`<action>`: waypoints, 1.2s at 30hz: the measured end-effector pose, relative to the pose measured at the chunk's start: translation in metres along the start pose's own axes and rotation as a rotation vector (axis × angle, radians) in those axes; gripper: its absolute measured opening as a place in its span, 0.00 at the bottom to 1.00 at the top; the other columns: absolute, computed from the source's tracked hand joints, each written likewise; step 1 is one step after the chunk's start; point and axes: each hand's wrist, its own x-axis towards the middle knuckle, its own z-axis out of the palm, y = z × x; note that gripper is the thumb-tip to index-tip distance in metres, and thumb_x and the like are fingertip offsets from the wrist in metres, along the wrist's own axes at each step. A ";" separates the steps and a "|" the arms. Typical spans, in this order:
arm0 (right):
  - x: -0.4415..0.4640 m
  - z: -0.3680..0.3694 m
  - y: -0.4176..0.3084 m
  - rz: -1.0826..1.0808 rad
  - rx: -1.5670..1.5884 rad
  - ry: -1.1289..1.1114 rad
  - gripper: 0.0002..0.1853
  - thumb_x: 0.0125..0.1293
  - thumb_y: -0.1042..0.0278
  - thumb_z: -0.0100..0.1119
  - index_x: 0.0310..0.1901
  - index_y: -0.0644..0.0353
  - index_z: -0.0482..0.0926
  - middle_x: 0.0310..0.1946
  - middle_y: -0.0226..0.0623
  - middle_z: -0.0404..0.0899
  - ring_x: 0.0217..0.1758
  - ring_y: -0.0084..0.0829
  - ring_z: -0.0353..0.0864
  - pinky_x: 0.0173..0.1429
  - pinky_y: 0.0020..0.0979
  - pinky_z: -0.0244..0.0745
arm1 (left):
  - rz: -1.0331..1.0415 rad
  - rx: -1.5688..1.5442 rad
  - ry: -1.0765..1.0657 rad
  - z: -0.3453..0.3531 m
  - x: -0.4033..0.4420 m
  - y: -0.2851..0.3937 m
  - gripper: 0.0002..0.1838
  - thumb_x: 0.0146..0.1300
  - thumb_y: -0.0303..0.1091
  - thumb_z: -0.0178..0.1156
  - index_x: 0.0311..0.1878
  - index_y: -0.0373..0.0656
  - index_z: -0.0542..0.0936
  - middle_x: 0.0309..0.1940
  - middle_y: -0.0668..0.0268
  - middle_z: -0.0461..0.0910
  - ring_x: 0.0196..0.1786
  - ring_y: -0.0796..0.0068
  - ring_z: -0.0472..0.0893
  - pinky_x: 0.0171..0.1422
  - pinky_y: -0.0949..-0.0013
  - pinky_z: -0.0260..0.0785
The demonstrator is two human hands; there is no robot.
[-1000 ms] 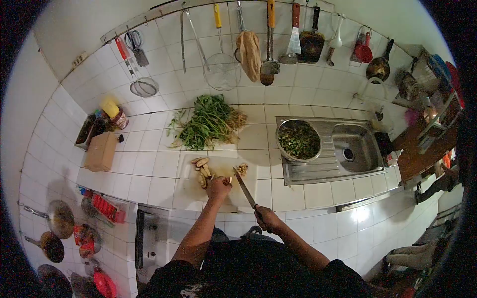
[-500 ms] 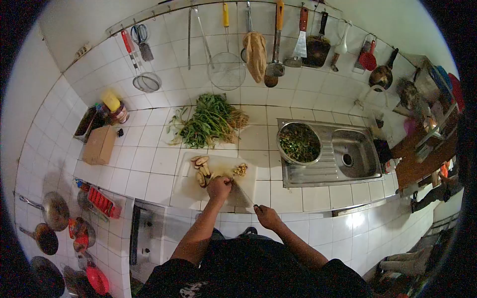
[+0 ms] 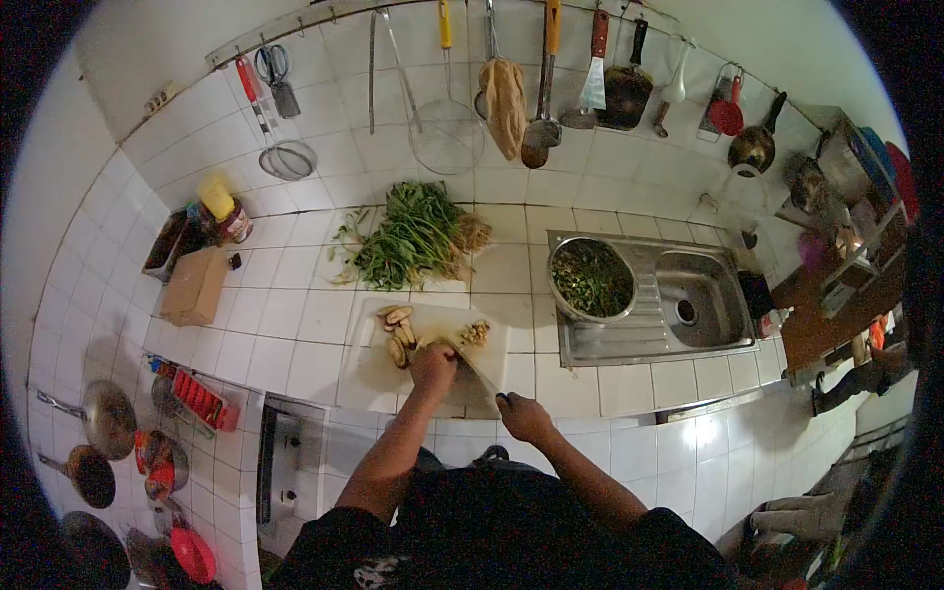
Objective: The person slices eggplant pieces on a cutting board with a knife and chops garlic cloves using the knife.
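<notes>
My right hand (image 3: 525, 418) is closed round the handle of a knife (image 3: 476, 372), whose blade slants up and left over a white cutting board (image 3: 369, 379). The blade's tip end lies against the fingers of my left hand (image 3: 434, 364). Those fingers are closed on the board, and what they hold is too small and hidden to name. Left of that hand are several brownish, elongated pieces (image 3: 398, 329). A small pile of chopped pieces (image 3: 475, 333) sits on the board's upper right.
Leafy greens (image 3: 408, 236) with roots lie behind the board. A metal bowl of chopped greens (image 3: 592, 279) stands on the steel sink's drainboard (image 3: 644, 339). At the left are a cardboard box (image 3: 195, 286) and jars (image 3: 234, 221). Utensils hang on the wall.
The knife has swung down and left from beside the chopped pile to my left fingers. My right hand has shifted slightly up and left. The camera view has shifted a little.
</notes>
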 end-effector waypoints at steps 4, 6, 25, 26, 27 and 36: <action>0.004 -0.007 -0.012 0.140 0.022 -0.004 0.26 0.76 0.48 0.34 0.45 0.65 0.75 0.39 0.59 0.81 0.43 0.63 0.80 0.50 0.58 0.74 | 0.009 -0.057 0.044 0.005 0.002 -0.009 0.08 0.47 0.36 0.68 0.32 0.49 0.87 0.33 0.59 0.85 0.39 0.55 0.84 0.44 0.55 0.77; 0.003 -0.013 -0.022 0.140 0.018 -0.004 0.26 0.76 0.49 0.34 0.45 0.65 0.75 0.39 0.59 0.81 0.43 0.62 0.80 0.50 0.59 0.74 | 0.021 -0.076 0.042 0.007 -0.002 -0.011 0.08 0.47 0.36 0.68 0.33 0.49 0.87 0.33 0.59 0.85 0.39 0.54 0.84 0.44 0.55 0.77; -0.007 -0.023 -0.026 0.036 0.046 -0.039 0.27 0.76 0.48 0.38 0.43 0.69 0.76 0.39 0.63 0.79 0.47 0.64 0.77 0.54 0.56 0.70 | 0.025 -0.065 0.047 0.012 -0.001 -0.016 0.09 0.48 0.36 0.68 0.35 0.50 0.87 0.36 0.61 0.85 0.41 0.57 0.84 0.46 0.55 0.76; -0.002 -0.014 -0.021 0.084 0.081 -0.038 0.26 0.76 0.49 0.38 0.44 0.68 0.76 0.39 0.63 0.79 0.47 0.64 0.77 0.54 0.56 0.71 | 0.031 -0.043 0.071 0.012 -0.004 -0.015 0.09 0.49 0.36 0.68 0.36 0.50 0.87 0.37 0.62 0.85 0.42 0.57 0.84 0.46 0.55 0.76; 0.000 -0.017 -0.027 0.128 0.116 -0.033 0.26 0.76 0.49 0.38 0.45 0.68 0.75 0.39 0.64 0.79 0.46 0.64 0.77 0.53 0.57 0.71 | 0.032 -0.043 0.071 0.014 -0.003 -0.016 0.09 0.49 0.36 0.68 0.36 0.50 0.87 0.37 0.62 0.85 0.42 0.57 0.84 0.46 0.55 0.76; -0.006 -0.025 -0.029 0.013 0.056 0.041 0.25 0.76 0.50 0.39 0.42 0.68 0.74 0.37 0.64 0.79 0.44 0.64 0.78 0.49 0.57 0.72 | 0.025 -0.072 0.056 0.008 -0.007 -0.010 0.10 0.49 0.35 0.68 0.37 0.50 0.87 0.39 0.62 0.85 0.43 0.57 0.83 0.47 0.56 0.76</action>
